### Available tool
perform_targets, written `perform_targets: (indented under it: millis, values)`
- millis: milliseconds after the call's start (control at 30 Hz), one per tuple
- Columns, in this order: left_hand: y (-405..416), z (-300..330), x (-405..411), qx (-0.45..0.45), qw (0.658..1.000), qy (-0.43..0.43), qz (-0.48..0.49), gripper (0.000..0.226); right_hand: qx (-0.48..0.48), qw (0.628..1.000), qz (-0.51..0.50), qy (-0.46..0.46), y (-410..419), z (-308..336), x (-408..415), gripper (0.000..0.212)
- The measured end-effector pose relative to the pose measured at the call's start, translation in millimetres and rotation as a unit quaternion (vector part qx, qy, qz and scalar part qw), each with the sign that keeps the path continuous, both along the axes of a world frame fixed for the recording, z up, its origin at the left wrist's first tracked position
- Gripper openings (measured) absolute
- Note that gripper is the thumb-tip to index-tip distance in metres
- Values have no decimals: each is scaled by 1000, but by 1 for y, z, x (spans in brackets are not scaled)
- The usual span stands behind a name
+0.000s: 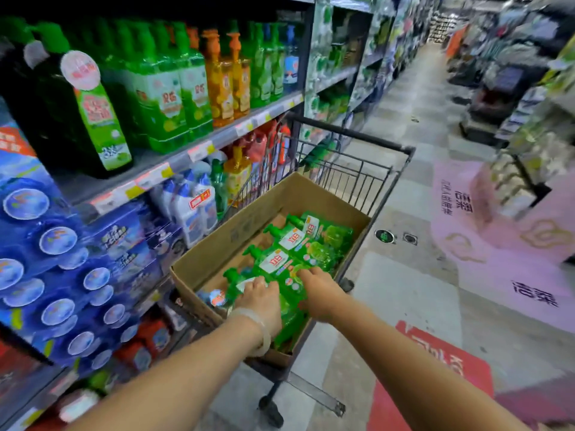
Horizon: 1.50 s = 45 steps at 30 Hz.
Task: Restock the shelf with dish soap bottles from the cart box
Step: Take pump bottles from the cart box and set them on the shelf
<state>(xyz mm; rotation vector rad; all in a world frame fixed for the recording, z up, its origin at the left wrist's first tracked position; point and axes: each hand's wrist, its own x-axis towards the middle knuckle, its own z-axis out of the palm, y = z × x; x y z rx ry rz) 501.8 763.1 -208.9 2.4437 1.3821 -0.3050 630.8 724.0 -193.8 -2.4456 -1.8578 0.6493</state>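
Head view looks down my two bare forearms into the cardboard box [245, 231] that sits in the shopping cart [357, 169]. Both my hands are down among the green dish soap bottles [295, 244], which lie on their sides in a row inside the box, pump heads pointing toward the shelf side.

My left hand [259, 298] is on the nearest bottle [245, 283], fingers curled down over its white label; they look closed around the bottle's body, though the fingertips are hidden on the far side. A pale bangle [258, 325] rings that wrist.

My right hand [320, 290] is just beside it, on the next bottle [280, 262] along. Its fingers bend over the lower part of that bottle and appear to grip it (the thumb is out of sight underneath).

The cart stands right against the shelf [199, 147] on my left. On that shelf stand upright green pump bottles [168, 88] and two orange pump bottles [227, 79], with price tags along the front edge. Below are blue packs with round bubble prints [62, 259].
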Motion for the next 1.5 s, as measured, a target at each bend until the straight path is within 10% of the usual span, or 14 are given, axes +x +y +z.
perform_targets:
  millis: [533, 900, 1133, 1500]
  values:
    - [84, -107, 46, -219, 910, -71, 344, 64, -172, 975, 100, 96, 113, -103, 62, 57]
    - [86, -179, 72, -313, 621, -296, 655, 36, -316, 906, 247, 136, 152, -151, 70, 47]
    - [91, -194, 69, -306, 512, -361, 717, 40, -373, 896, 131, 199, 158, -182, 73, 75]
    - [83, -192, 46, -361, 553, -301, 688, 57, -428, 843, 11, 326, 172, -215, 58, 115]
